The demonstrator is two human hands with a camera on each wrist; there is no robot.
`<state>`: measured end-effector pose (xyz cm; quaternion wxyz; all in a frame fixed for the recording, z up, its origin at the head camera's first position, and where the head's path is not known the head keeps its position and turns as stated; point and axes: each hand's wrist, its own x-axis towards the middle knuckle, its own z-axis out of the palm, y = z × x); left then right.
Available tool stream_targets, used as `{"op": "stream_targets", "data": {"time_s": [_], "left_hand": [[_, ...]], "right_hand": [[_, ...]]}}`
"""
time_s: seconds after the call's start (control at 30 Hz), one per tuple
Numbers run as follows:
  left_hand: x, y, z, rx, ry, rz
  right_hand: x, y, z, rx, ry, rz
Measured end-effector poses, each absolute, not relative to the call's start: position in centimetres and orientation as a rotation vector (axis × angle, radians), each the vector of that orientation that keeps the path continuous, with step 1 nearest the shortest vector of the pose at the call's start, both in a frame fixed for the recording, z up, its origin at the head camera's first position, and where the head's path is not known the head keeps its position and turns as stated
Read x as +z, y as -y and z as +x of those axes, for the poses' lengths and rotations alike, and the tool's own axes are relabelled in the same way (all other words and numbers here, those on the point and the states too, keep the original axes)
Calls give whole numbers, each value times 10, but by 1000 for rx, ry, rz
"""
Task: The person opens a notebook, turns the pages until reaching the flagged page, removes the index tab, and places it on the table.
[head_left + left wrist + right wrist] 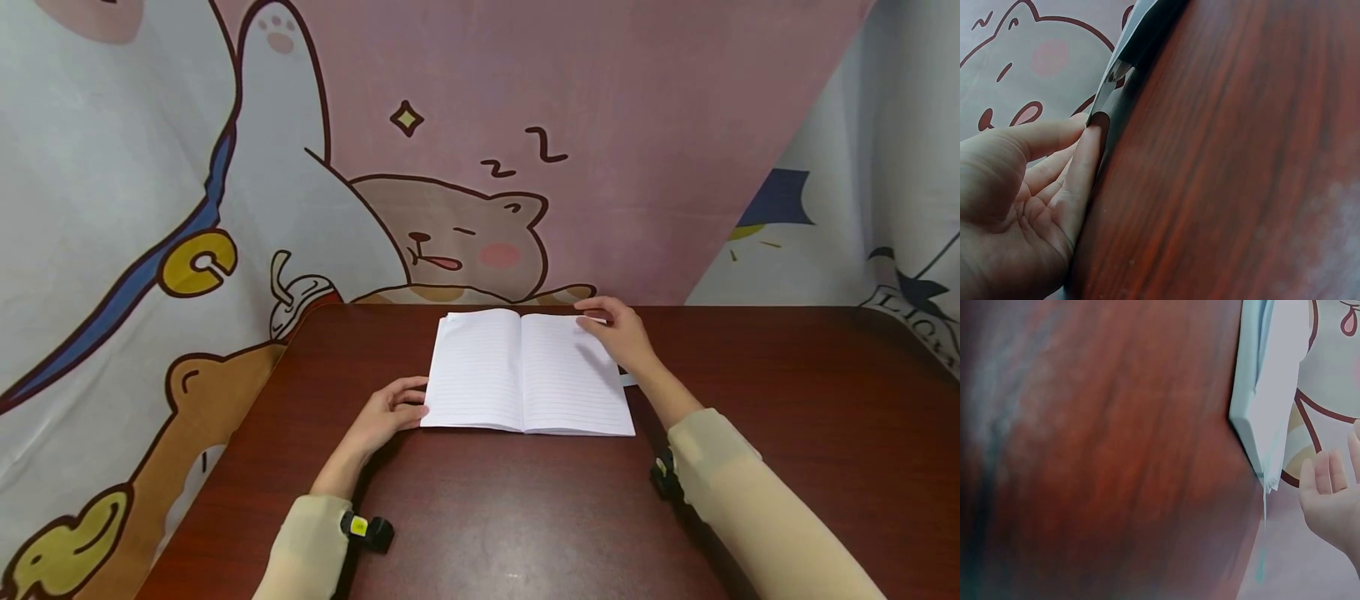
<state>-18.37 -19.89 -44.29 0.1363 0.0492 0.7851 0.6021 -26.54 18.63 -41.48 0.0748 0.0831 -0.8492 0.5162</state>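
Observation:
An open notebook (480, 375) with blank lined pages lies in the middle of the table. My left hand (386, 417) is at its left edge. The left wrist view shows that hand (1029, 181) pinching the notebook's edge (1138, 31) between thumb and index finger. Over the upper right corner of the right page hovers my right hand (618, 333), its fingers loosely bent. The right wrist view has this hand (1335, 500) apart from the page stack (1282, 381), holding nothing. A pale ribbon bookmark (628, 380) sticks out past the right page.
The dark red-brown wooden table (510, 517) stretches out to both sides of the notebook. Behind it hangs a cloth backdrop (637, 167) with cartoon animals, meeting the table's far edge. Each wrist carries a small black camera (367, 529) on a strap.

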Motion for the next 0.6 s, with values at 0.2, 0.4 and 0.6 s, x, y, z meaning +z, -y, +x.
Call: {"op": "stream_targets", "data": {"time_s": [0.2, 0.4, 0.6], "left_hand": [[-443, 199, -184, 1740, -2278, 144], [-443, 199, -184, 1736, -2276, 146], [-443, 200, -184, 1733, -2278, 157]], "right_hand": [[-416, -190, -267, 1543, 2539, 192], [-418, -193, -269, 1548, 2537, 148], [-420, -196, -272, 1536, 2539, 132]]}}
